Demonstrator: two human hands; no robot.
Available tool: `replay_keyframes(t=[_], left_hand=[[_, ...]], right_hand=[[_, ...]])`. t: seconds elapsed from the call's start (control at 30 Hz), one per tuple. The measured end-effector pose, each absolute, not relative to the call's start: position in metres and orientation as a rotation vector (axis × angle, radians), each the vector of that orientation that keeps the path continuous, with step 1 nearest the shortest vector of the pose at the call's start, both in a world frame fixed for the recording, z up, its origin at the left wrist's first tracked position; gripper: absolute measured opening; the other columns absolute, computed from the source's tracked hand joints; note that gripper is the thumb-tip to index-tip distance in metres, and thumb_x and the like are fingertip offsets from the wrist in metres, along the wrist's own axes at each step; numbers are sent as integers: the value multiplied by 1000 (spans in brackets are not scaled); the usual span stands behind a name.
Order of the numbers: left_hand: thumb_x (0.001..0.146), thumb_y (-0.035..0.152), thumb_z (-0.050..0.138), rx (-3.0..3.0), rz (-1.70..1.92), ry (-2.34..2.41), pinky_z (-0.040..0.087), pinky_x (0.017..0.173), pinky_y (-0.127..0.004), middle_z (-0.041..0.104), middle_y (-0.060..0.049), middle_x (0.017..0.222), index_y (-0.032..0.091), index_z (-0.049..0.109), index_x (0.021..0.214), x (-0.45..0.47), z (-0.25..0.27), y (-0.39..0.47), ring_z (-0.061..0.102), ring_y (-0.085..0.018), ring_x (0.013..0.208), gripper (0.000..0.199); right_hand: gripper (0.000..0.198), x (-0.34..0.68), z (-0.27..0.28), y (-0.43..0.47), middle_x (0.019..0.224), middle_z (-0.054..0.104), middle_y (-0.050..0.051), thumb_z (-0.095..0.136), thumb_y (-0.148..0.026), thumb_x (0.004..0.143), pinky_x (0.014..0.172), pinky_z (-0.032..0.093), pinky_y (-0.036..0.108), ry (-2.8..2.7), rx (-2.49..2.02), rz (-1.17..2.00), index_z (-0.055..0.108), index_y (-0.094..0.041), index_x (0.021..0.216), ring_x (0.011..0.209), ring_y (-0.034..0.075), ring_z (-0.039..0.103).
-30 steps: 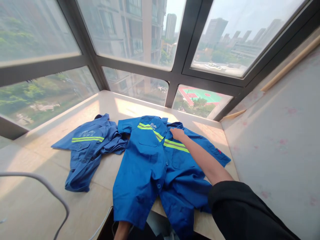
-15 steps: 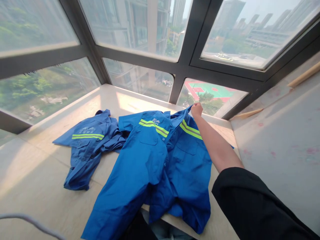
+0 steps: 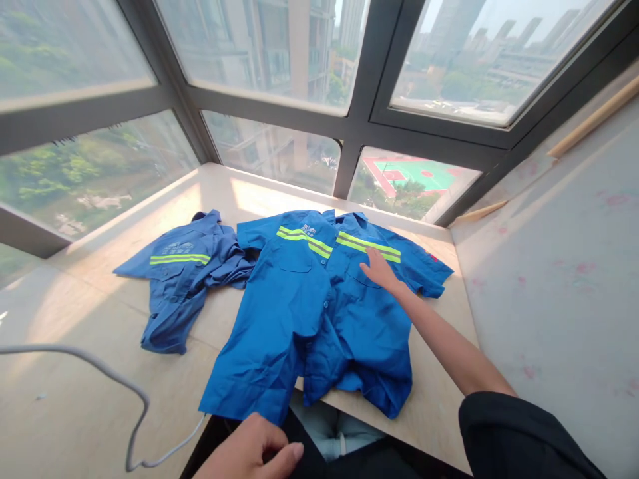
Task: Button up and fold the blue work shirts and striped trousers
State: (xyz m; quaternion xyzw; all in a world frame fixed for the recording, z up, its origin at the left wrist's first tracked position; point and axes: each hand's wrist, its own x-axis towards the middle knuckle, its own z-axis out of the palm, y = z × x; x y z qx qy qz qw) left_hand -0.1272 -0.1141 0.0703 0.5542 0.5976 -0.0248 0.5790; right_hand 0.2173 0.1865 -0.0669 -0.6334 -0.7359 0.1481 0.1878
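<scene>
A blue short-sleeved work shirt [image 3: 279, 309] lies spread front side up, with yellow-green reflective bands and a white logo on its chest. My right hand [image 3: 382, 271] is over the chest pocket on the shirt's right half in the picture, fingers apart, gripping no cloth. Whether its fingertips touch the fabric is hard to tell. Close to the near hem, my left hand [image 3: 254, 449] has loosely bent fingers and a thumb standing apart, with nothing visible between them. A second, duller blue work shirt [image 3: 182, 273] lies crumpled to the left, beside the first one's sleeve.
Both shirts lie on a pale stone-like ledge [image 3: 90, 359] below framed windows [image 3: 269, 110]. A grey cable [image 3: 114, 378] curves over its left part. A flower-patterned wall [image 3: 554, 279] bounds the right side. My legs show under the near edge.
My right hand has let go of the collar area and come down to the chest. The right sleeve now lies flat. My left hand has come into view at the bottom.
</scene>
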Motion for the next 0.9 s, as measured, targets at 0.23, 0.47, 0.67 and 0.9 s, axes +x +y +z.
replay_keyframes(t=[0.23, 0.47, 0.67, 0.9], left_hand=[[92, 38, 47, 1643, 744, 1954, 47, 101, -41, 64, -17, 130, 14, 59, 132, -103, 7, 9, 59, -29, 122, 49], [95, 55, 43, 2185, 194, 2043, 21, 115, -62, 28, -21, 160, 16, 37, 152, -76, -67, 75, 17, -39, 150, 70], [95, 63, 29, 2321, 199, 1992, 6, 116, -66, 25, -17, 162, 21, 34, 154, -64, -77, 98, 14, -36, 151, 73], [95, 64, 26, 2276, 119, 2000, 8, 112, -71, 25, -13, 162, 26, 32, 155, -69, -65, 118, 16, -37, 150, 71]], right_hand=[[64, 229, -108, 104, 154, 37, 25, 43, -47, 96, 115, 29, 56, -2201, -1945, 196, 46, -4, 144, 144, 38, 32], [67, 274, -120, 91, 154, 40, 21, 30, -55, 100, 118, 27, 52, -2261, -1804, 63, 47, -8, 145, 145, 33, 33], [63, 301, -117, 85, 154, 40, 18, 29, -52, 100, 117, 30, 53, -2294, -1766, 56, 46, -13, 147, 146, 31, 33], [59, 293, -105, 97, 154, 40, 19, 34, -46, 100, 117, 30, 53, -2276, -1827, 59, 47, -9, 145, 146, 31, 33]])
